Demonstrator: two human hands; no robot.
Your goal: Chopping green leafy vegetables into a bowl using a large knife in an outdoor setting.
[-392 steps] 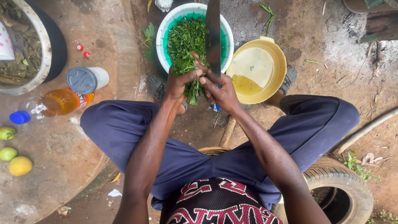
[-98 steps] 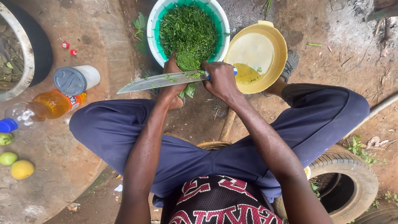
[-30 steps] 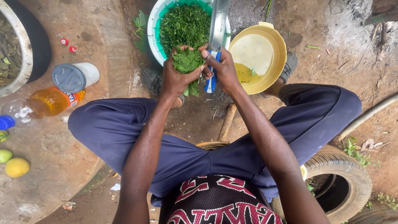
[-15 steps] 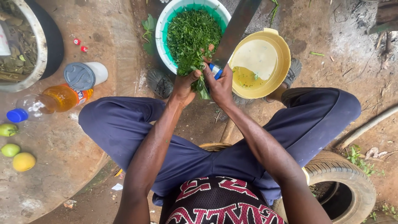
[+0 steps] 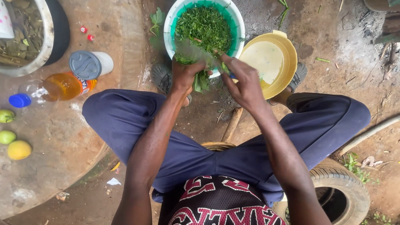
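Note:
My left hand (image 5: 184, 75) grips a tight bunch of green leaves (image 5: 201, 82) over the near rim of a white and teal bowl (image 5: 238, 21) that holds a heap of chopped greens (image 5: 203, 27). My right hand (image 5: 243, 79) holds a large knife (image 5: 196, 52) by its blue handle. The blade is blurred with motion and lies across the top of the bunch, pointing left. Both hands are close together above the ground between my knees.
A yellow bowl (image 5: 273, 54) with a little yellowish liquid sits right of the teal bowl. On the round concrete slab at left lie a bottle of orange drink (image 5: 54, 88), a grey-lidded jar (image 5: 89, 64), three small fruits (image 5: 18, 149) and a big basin (image 5: 35, 35). A tyre (image 5: 346, 191) is at lower right.
The knife has swung from pointing up and right, away from me, to lying across the bunch, pointing left. My left hand still grips the leaves.

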